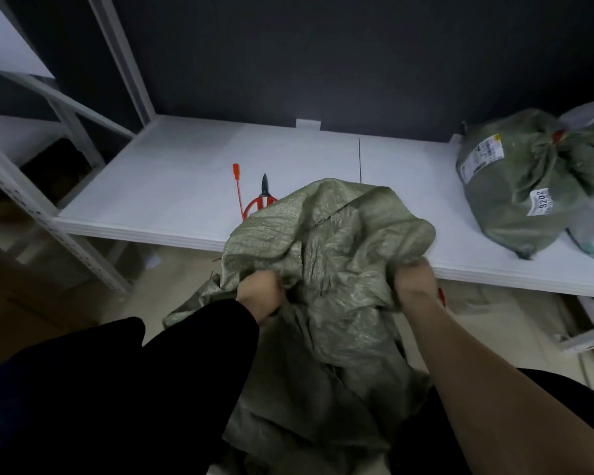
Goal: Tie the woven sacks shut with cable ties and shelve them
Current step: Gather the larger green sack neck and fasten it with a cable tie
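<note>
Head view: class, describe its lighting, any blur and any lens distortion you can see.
In the head view, light is dim, brightest on the white shelf; the left hand and right hand gripping the green sack look softly blurred; the shelf uprights lean, suggesting wide-angle distortion; the dark sleeve loses all detail.

The sack [326,269] is coarse woven plastic with a dull sheen, the shelf board [172,186] smooth and matt.

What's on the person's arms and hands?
The left arm wears a long black sleeve down to the wrist. The right forearm is bare, no sleeve in view. The left hand and right hand show no gloves, watch or rings.
</note>
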